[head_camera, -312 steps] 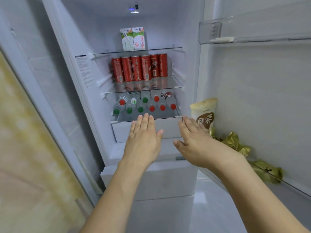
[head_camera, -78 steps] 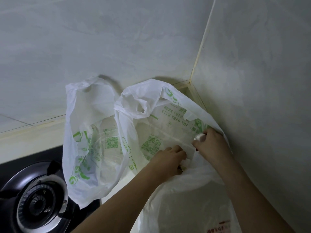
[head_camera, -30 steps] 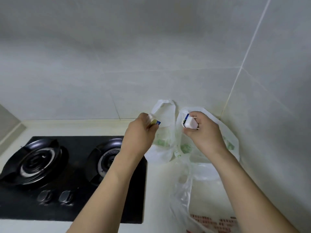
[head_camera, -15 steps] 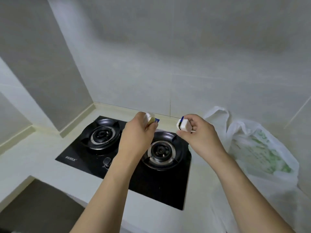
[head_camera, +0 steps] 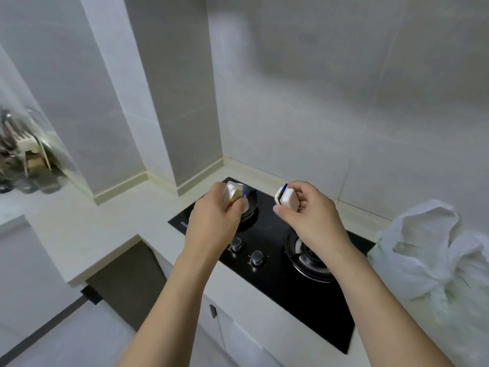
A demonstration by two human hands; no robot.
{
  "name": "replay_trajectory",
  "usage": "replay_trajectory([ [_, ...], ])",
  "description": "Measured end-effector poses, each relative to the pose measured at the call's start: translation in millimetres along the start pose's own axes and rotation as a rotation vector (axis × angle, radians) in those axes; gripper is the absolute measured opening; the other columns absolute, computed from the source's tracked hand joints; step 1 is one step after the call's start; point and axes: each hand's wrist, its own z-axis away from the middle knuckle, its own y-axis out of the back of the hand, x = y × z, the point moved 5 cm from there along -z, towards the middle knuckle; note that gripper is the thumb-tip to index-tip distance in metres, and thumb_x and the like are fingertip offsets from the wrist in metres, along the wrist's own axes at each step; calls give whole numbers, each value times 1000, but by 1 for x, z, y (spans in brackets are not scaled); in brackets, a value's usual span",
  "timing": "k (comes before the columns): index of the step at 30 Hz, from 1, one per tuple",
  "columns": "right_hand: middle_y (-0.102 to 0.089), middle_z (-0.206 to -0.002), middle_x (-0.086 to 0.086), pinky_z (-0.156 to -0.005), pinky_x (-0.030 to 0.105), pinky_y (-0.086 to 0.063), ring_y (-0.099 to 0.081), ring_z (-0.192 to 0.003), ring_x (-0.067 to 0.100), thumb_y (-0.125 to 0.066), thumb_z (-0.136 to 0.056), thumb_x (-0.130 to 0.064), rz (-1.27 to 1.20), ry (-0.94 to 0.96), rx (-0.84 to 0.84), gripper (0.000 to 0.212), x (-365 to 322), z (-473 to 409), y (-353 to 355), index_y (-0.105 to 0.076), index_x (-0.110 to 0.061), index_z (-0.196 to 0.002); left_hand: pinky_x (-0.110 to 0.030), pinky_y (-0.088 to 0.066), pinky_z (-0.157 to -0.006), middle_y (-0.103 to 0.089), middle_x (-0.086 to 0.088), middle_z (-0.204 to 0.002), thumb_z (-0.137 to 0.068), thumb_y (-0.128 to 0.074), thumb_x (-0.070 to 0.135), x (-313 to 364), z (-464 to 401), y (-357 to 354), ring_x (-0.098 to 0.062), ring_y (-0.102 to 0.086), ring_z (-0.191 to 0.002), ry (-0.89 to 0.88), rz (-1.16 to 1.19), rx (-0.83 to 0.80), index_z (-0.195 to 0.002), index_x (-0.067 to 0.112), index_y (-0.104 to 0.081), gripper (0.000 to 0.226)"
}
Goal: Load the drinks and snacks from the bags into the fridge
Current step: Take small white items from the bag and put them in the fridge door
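My left hand [head_camera: 211,221] grips a small white snack pack [head_camera: 234,194] with blue and gold print, held above the stove's left burner. In my right hand [head_camera: 309,210] is a second small white snack pack [head_camera: 285,198] with a blue edge, pinched between thumb and curled fingers. Both hands hover over the black gas stove [head_camera: 277,263]. The white plastic bags [head_camera: 434,250] with green print lie crumpled on the counter at the far right, apart from both hands. The fridge is out of view.
Two knobs [head_camera: 246,250] sit at the stove's front edge. A pale counter [head_camera: 100,229] runs left to a wall column. A rack with dark utensils [head_camera: 23,154] stands at the far left. Cabinet fronts and floor lie below.
My view has swung left away from the bags, which now sit at the right edge. Both hands keep their snack packs and have travelled left over the stove.
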Motion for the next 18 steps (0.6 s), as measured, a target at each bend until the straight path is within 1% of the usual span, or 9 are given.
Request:
replay_trajectory([
  [3, -67, -99, -15, -76, 23, -54, -66, -89, 5, -80, -77, -33, 7, 40, -62, 36, -14, -8, -25, -58, -39, -106, -40, -56, -65, -66, 6, -80, -90, -61, 44, -17, 0, 21, -18, -67, -75, 62, 23, 37, -90, 30, -53, 16],
  [6, -67, -96, -15, -69, 17, -50, -66, -86, 4, -80, -77, -34, -26, 82, -148, 34, -27, -16, -48, -58, -39, -104, -39, -52, -61, -64, 4, -76, -90, -61, 41, -28, 3, 42, -19, -65, -72, 113, 23, 111, -80, 28, -48, 21],
  [8, -67, -95, -15, -66, 14, -48, -66, -84, 4, -80, -77, -33, -44, 119, -217, 32, -41, -20, -66, -57, -41, -98, -40, -51, -61, -64, 5, -75, -90, -60, 40, -37, 9, 61, -19, -66, -72, 163, 32, 165, -79, 29, -48, 20],
  [10, -67, -97, -14, -69, 18, -51, -66, -85, 5, -80, -76, -35, -61, 165, -265, 31, -55, -22, -86, -57, -42, -96, -44, -55, -67, -64, 5, -78, -90, -61, 41, -45, 17, 80, -19, -68, -74, 216, 32, 218, -79, 29, -49, 20],
  [12, -67, -97, -15, -74, 24, -53, -65, -87, 6, -79, -77, -35, -84, 199, -326, 32, -68, -21, -105, -58, -40, -101, -47, -54, -69, -63, 3, -79, -90, -61, 40, -55, 25, 99, -22, -67, -75, 264, 6, 283, -79, 26, -48, 22],
  [13, -67, -95, -16, -75, 23, -53, -65, -87, 5, -78, -78, -35, -98, 218, -366, 32, -74, -19, -114, -59, -38, -103, -47, -54, -68, -62, 2, -78, -90, -61, 39, -59, 30, 109, -23, -67, -75, 286, -10, 318, -79, 25, -49, 22],
  [15, -66, -94, -17, -70, 14, -49, -64, -87, 3, -78, -79, -35, -112, 258, -444, 33, -86, -13, -132, -60, -35, -107, -49, -55, -68, -62, 3, -77, -89, -62, 40, -69, 41, 125, -22, -67, -73, 323, -35, 382, -80, 26, -49, 21],
  [16, -66, -94, -16, -68, 12, -47, -64, -87, 3, -78, -80, -35, -115, 276, -479, 33, -92, -10, -141, -59, -36, -107, -50, -56, -68, -63, 5, -78, -89, -61, 41, -74, 47, 132, -21, -68, -73, 345, -48, 407, -81, 28, -50, 19],
  [18, -66, -96, -14, -69, 14, -49, -64, -88, 6, -78, -80, -34, -144, 311, -546, 34, -102, -1, -159, -57, -37, -106, -49, -58, -69, -64, 6, -81, -88, -61, 43, -83, 63, 147, -20, -69, -74, 390, -72, 449, -85, 30, -52, 17],
])
